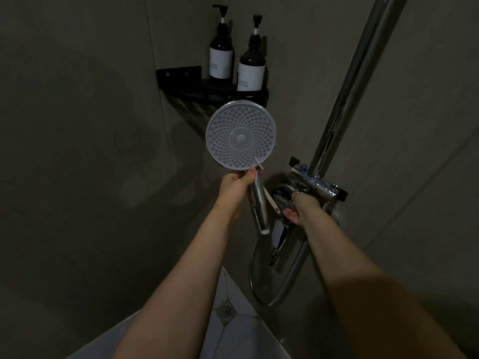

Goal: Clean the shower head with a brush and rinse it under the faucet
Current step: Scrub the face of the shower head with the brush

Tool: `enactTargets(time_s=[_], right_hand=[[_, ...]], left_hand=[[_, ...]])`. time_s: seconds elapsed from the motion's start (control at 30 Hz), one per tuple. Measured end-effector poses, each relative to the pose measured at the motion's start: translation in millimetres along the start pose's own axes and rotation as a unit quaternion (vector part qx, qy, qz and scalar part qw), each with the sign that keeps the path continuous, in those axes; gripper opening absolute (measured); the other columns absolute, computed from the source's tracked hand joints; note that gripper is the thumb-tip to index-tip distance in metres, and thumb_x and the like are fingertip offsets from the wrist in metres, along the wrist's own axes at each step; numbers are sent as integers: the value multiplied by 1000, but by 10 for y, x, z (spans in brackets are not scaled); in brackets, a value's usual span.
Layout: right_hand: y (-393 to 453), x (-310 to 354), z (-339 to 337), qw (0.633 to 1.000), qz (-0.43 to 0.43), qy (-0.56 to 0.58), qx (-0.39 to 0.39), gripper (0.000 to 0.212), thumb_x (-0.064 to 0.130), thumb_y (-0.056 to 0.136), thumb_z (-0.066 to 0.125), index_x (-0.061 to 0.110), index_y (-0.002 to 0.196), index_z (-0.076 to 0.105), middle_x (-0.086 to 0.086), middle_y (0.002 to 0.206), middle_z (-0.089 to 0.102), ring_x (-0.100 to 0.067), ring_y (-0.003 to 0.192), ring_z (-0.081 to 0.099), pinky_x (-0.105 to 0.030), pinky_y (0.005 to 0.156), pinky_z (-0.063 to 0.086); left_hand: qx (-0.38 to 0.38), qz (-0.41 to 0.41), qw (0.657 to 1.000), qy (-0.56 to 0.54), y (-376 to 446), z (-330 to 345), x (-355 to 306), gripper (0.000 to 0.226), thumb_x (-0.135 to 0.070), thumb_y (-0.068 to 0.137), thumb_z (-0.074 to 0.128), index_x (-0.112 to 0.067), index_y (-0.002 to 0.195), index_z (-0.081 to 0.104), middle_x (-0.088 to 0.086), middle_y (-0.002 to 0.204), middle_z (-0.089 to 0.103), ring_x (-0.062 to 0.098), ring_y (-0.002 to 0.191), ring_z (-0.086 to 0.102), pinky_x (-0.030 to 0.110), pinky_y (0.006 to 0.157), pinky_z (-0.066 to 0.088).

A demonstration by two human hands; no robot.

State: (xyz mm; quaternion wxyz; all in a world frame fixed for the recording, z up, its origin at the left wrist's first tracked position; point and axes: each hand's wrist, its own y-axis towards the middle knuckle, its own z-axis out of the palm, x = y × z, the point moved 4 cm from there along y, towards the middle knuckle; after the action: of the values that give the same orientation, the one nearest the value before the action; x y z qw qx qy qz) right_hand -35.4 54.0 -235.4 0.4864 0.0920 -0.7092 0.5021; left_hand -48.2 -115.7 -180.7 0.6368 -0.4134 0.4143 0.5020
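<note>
The shower head (241, 134) is held up by its chrome handle in the left hand (237, 183), its round perforated face turned toward the camera, and a thin white brush (267, 196) is pinched against the handle in the same hand. The right hand (298, 207) is placed at the chrome faucet (317, 185) at the foot of the riser pipe (360, 73), its fingers curled by the fitting. Two dark pump bottles (250, 66) are seen standing on a black corner shelf (181, 73) behind the shower head.
</note>
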Motion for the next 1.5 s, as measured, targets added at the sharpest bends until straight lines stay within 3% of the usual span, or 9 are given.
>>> enactTargets(time_s=[0.3,0.4,0.5,0.63,0.83,1.03,1.2,1.3,1.5], right_hand=[[-89,-69,-3,989,4,136,66,24,13,93,52,6,116,55,-10,86,54,-21,80,58,-29,63,55],[-79,-184,-75,961,7,228,156,11,15,92,56,6,97,57,-13,95,60,-25,88,61,-32,65,60],[-112,-287,-23,903,16,358,238,20,17,97,46,2,108,53,-20,106,61,-29,91,65,-39,80,56],[-57,-306,97,853,24,466,234,15,13,97,44,1,96,53,-17,94,57,-23,80,61,-32,60,60],[-29,-175,73,949,38,286,125,21,19,98,42,14,79,47,0,68,42,-6,48,43,-12,35,33],[-221,-44,172,997,-64,28,8,27,18,98,34,17,73,46,4,65,40,-6,52,37,-11,22,29],[-264,-59,218,987,-140,-71,-28,37,16,97,37,3,128,52,-2,95,58,-13,77,58,-21,52,40],[-331,-59,205,986,-133,-76,-63,36,17,96,42,2,128,51,-11,126,58,-27,115,57,-25,71,41],[-308,-91,239,995,-42,63,-69,39,15,98,40,-2,133,46,-18,132,54,-30,117,54,-32,89,49]], left_hand=[[18,2,1000,15,68,67,73,28,-16,93,52,4,108,63,-1,80,63,2,67,60,15,65,47],[31,4,999,17,61,90,86,25,-16,93,51,2,106,63,-1,79,63,1,64,61,16,67,48],[40,10,999,15,55,89,101,19,-15,93,51,-2,95,65,-4,71,65,0,61,62,17,69,49],[50,8,999,12,48,74,117,17,-17,92,54,-13,82,67,-9,67,70,1,65,65,23,76,50],[46,20,999,-4,29,78,99,17,-14,93,52,-9,86,67,-11,60,69,-2,60,64,14,64,49],[55,22,998,6,-4,76,101,17,-16,92,53,-11,83,67,-9,66,70,-1,62,65,18,71,50],[39,15,999,2,-2,-4,67,17,-15,92,53,-4,90,67,-1,80,67,1,65,64,16,70,49],[33,11,999,1,-1,-42,49,24,-14,93,53,5,102,64,-3,77,66,2,67,62,16,69,49],[21,15,1000,5,4,-114,11,21,-15,92,53,1,98,66,2,83,64,11,78,58,24,79,47]])
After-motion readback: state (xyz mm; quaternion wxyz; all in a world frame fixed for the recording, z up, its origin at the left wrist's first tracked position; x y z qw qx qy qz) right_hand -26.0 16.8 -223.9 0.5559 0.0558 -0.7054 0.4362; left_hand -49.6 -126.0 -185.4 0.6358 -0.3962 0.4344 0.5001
